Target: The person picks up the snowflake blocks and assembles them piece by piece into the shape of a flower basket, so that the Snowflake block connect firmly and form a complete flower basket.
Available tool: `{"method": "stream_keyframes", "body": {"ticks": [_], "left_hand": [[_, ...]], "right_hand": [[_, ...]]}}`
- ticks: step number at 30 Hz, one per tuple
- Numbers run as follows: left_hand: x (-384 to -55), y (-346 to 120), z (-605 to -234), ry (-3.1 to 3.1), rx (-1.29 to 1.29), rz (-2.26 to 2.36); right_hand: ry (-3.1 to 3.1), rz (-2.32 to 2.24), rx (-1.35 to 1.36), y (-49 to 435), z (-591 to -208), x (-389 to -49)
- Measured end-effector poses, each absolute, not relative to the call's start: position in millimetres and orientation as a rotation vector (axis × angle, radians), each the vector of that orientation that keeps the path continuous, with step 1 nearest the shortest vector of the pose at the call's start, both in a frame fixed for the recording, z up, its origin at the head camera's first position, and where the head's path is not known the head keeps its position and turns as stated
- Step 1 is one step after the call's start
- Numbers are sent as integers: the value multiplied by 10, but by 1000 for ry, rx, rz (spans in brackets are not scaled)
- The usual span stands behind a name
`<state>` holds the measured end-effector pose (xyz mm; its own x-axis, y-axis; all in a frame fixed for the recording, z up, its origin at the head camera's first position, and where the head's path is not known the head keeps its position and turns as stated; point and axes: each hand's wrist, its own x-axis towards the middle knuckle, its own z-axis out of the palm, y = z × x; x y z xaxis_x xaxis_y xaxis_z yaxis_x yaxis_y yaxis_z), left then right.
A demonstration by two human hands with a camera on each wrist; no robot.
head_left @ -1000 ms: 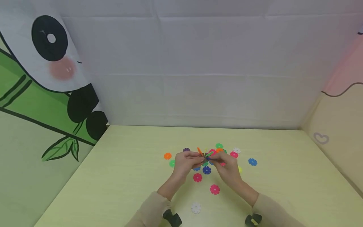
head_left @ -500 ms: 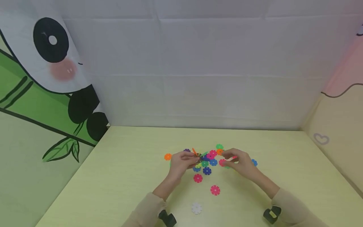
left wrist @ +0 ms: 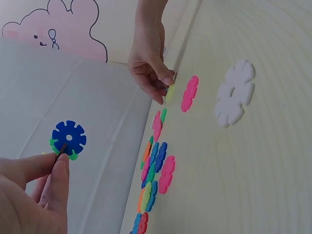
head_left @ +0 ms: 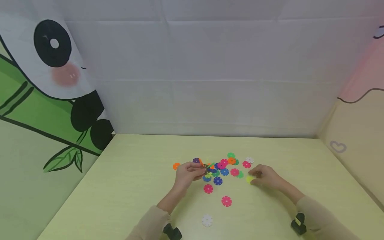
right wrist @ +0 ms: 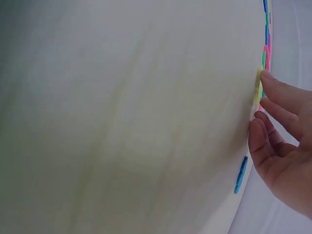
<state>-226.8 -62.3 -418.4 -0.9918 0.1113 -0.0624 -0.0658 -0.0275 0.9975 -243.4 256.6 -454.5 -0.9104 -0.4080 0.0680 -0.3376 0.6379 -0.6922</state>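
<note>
My left hand (head_left: pixel 186 174) pinches a small cluster of plastic snowflake discs slotted together, raised over the pile. A blue disc (left wrist: pixel 69 138) faces the left wrist camera, with a green disc (left wrist: pixel 73 157) behind it; the pinched disc is dark and edge-on. An orange disc (head_left: pixel 201 162) also stands up from the cluster. To the right, my right hand (head_left: pixel 267 176) has thumb and fingertips at the edges of a yellow snowflake disc (head_left: pixel 249 179) at the tabletop, its other fingers curled. The hand covers part of that disc.
Several loose snowflake discs lie between the hands, among them a pink disc (head_left: pixel 235 172) and a blue disc (head_left: pixel 218 181). Nearer me are another pink disc (head_left: pixel 226 201) and a white disc (head_left: pixel 207 220). Walls stand behind the table (head_left: pixel 135 186) and at both sides.
My right hand has let go of the cluster and moved right and down to the yellow disc. My left hand keeps the cluster and has shifted slightly left.
</note>
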Motion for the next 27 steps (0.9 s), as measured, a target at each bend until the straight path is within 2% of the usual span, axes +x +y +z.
{"method": "stream_keyframes", "body": {"ticks": [15, 23, 27], "left_hand": [[-2254, -541, -4126, 2059, 30, 2190], [-2262, -448, -4095, 2101, 13, 2169], [-2271, -369, -4073, 2060, -20, 2216]], "right_hand": [[2812, -1114, -754, 2447, -4481, -2408], [2953, -1487, -730, 1912, -4252, -2116], [3038, -1665, -848, 1651, -4171, -2032]]}}
